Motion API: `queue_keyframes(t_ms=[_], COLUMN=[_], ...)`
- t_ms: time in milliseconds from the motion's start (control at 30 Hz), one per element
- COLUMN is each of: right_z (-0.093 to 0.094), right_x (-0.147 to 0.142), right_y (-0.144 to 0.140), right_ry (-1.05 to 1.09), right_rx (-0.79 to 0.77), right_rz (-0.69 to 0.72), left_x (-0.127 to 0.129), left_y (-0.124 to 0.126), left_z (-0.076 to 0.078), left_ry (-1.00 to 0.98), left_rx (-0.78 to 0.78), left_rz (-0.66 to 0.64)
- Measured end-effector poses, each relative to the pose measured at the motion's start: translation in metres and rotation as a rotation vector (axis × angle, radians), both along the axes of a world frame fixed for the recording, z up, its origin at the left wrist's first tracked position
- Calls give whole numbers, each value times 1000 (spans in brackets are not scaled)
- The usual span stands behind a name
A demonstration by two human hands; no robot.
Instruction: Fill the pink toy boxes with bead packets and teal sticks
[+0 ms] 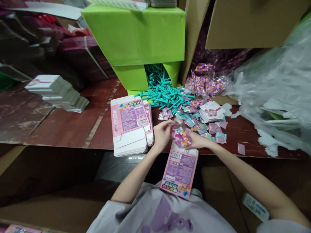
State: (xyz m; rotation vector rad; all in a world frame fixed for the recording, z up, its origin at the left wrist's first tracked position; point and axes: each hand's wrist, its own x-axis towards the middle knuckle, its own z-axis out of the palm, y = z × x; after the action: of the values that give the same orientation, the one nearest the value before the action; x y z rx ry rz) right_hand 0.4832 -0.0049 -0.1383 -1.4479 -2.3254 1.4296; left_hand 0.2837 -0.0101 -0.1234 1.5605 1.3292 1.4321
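A clear plastic bag of small pink, purple, yellow and orange pieces (pixel 181 138) is between my two hands, just above the open end of a pink-and-purple printed box (pixel 179 171). My left hand (pixel 164 132) pinches the upper left of the bag. At its lower right, my right hand (pixel 196 141) has its fingers closed against the bag, partly hidden by it. The box leans against my body at the table edge, with white flaps unfolded under the bag. Left of my hands lies a stack of flat pink boxes (pixel 131 119).
Teal sticks (pixel 167 94) spill from a green carton (pixel 138 35) onto the table. Small pink and teal sachets (pixel 215 127) lie beside a stack of white cards (pixel 212 111). More bags of colourful pieces (pixel 206 82) and clear plastic sheeting (pixel 274 77) are to the right; white stacks (pixel 58 92) stand left.
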Motion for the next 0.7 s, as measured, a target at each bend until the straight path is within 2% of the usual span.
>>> queue_keyframes(t_ms=[67, 200, 267, 333, 400, 467, 600, 700], right_z=[1, -1, -3, -5, -5, -4, -6, -17], right_x=[9, 30, 38, 39, 34, 24, 3, -8], right_y=[-12, -28, -33, -38, -45, -54, -76, -97], right_ry=[52, -76, -46, 35, 96, 115, 90, 43], right_rx=[32, 109, 131, 138, 154, 204, 359, 531], right_rz=[-43, -222, -291, -301, -272, -256, -345, -262], left_x=[5, -5, -14, -18, -17, -12, -5, -7], left_y=[-5, -10, -8, -5, -6, -12, -40, -64], left_z=[-16, -42, -44, -38, -28, -18, -11, -16], left_ry=[60, 387, 541, 680, 790, 862, 962, 1028], left_rx=[80, 305, 391, 445, 426, 317, 121, 83], left_rz=[-15, -181, -260, -414, -602, -693, -674, -695])
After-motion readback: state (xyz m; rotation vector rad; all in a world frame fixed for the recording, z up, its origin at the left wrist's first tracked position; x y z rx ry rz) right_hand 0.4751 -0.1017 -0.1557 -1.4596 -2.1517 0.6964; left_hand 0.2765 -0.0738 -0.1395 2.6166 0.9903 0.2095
